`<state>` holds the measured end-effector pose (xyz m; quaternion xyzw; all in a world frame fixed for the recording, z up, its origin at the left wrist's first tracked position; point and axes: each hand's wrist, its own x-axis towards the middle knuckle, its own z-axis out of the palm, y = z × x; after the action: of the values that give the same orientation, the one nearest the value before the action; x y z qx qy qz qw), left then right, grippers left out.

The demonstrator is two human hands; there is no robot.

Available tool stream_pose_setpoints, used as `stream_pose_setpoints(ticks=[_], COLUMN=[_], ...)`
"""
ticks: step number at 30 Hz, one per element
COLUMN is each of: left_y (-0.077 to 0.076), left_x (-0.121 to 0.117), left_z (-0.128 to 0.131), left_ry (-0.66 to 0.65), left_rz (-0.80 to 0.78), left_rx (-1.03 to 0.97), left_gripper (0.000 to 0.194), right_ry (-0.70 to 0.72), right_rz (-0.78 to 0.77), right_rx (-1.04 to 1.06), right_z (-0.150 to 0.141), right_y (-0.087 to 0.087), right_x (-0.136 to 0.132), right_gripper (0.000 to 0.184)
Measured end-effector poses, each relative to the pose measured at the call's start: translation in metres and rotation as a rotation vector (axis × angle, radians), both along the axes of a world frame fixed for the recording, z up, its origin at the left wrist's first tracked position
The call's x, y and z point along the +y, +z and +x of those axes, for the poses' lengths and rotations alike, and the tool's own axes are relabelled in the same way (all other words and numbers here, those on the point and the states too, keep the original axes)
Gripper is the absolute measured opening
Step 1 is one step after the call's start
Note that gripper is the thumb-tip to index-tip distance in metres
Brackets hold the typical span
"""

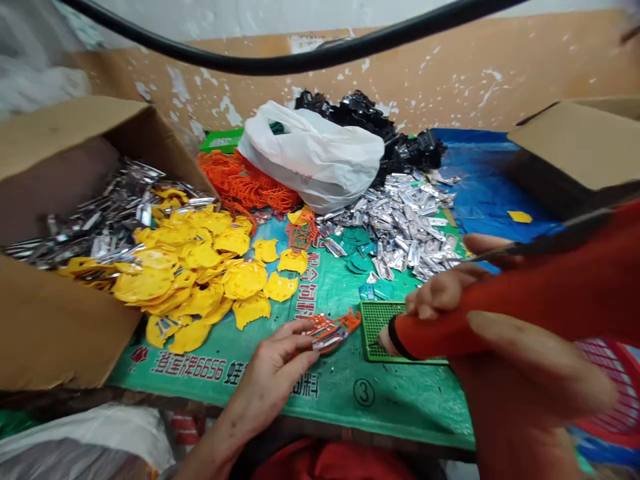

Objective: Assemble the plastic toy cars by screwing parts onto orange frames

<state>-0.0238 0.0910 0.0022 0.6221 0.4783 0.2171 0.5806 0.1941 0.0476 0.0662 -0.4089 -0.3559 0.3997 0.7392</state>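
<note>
And here's my left hand (270, 363), fingertips and thumb drawn nearly together on the near end of an orange plastic frame (337, 330), a silvery strip running along it! It lies just beyond my left fingertips, long axis pointing right and slightly away from me, far end right by the left rim of the green mesh tray (375, 325); whether they touch, I can't tell. Left hand's the nearer one, no contest!

Over on the right, my right hand (535, 370), badly blurred, wraps its fingers and thumb around what looks like a red power screwdriver (440, 331), black ring near the nose, tip angled left over the tray. So the frame sits left of that tip, with part of the tray between them!

And what textures: glossy yellow plastic discs (200, 267), notched at the edges, spilling from a matte cardboard box (55, 327); shiny silver slivers (410, 227) heaped beyond the tray; a crinkled white plastic bag (320, 157) slumped against tangled orange lattice (240, 183)
</note>
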Motion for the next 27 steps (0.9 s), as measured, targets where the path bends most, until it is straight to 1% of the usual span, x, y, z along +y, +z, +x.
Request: stream_pose_setpoints(ticks=[2, 4, 7, 9, 12, 13, 17, 22, 27], left_y=[0.004, 0.007, 0.010, 0.011, 0.013, 0.013, 0.013, 0.009, 0.010], left_x=[-0.001, -0.003, -0.006, -0.008, -0.010, -0.010, -0.011, -0.012, -0.012], left_z=[0.002, 0.004, 0.004, 0.004, 0.003, 0.002, 0.001, 0.000, 0.001], left_ry=[-0.012, 0.004, 0.032, 0.036, 0.046, 0.052, 0.058, 0.086, 0.099], left_rz=[-0.020, -0.046, -0.078, -0.094, -0.085, -0.077, -0.076, -0.094, -0.107], left_rx=[-0.029, -0.043, -0.058, -0.056, -0.044, -0.040, -0.029, -0.048, -0.055], left_gripper=[0.019, 0.019, 0.018, 0.019, 0.020, 0.020, 0.019, 0.017, 0.018], right_ry=[0.047, 0.075, 0.140, 0.148, 0.108, 0.127, 0.216, 0.211, 0.215], right_rz=[0.049, 0.085, 0.093, 0.084, 0.067, 0.058, 0.048, 0.057, 0.066], right_rx=[0.034, 0.041, 0.023, -0.016, -0.109, -0.127, -0.096, -0.116, -0.127], right_z=[-0.005, -0.012, -0.021, -0.028, -0.037, -0.039, -0.044, -0.049, -0.055], right_y=[0.007, 0.012, 0.019, 0.021, 0.020, 0.019, 0.014, 0.013, 0.017], right_x=[0.000, 0.001, 0.005, 0.008, 0.011, 0.011, 0.011, 0.012, 0.011], right_gripper=[0.050, 0.052, 0.051, 0.050, 0.049, 0.050, 0.052, 0.049, 0.047])
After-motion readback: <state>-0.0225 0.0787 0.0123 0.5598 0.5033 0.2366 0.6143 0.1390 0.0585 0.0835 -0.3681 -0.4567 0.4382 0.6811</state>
